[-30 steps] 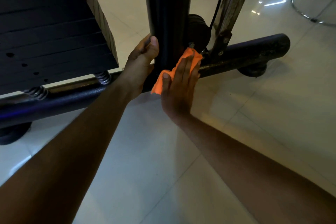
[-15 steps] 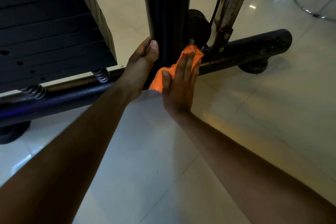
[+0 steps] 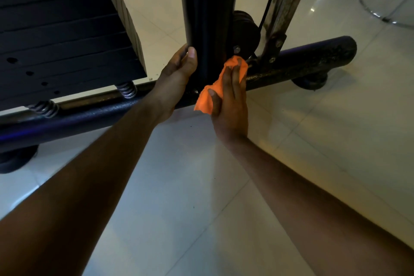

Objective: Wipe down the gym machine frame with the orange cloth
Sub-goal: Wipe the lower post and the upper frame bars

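1. Cloth first: the orange cloth point(image 3: 216, 87) sits bunched at the foot of the black upright post point(image 3: 207, 18), where the post meets the base tube point(image 3: 300, 63), just above centre of the view.
2. Right hand point(image 3: 229, 105) lies flat over the cloth, fingers straight and pointing to 12 o'clock, pressing it against the frame; the thumb rests on the cloth's lower fold.
3. Left hand point(image 3: 177, 78), at 9 o'clock from the cloth, grips the post's near edge, thumb up along the front and fingers curled behind it.
4. Weight stack point(image 3: 62, 36) fills the 10 o'clock corner, resting on two springs point(image 3: 127, 89).
5. Chrome guide rod point(image 3: 282, 0) rises at 1 o'clock over pale floor tiles point(image 3: 201, 208).
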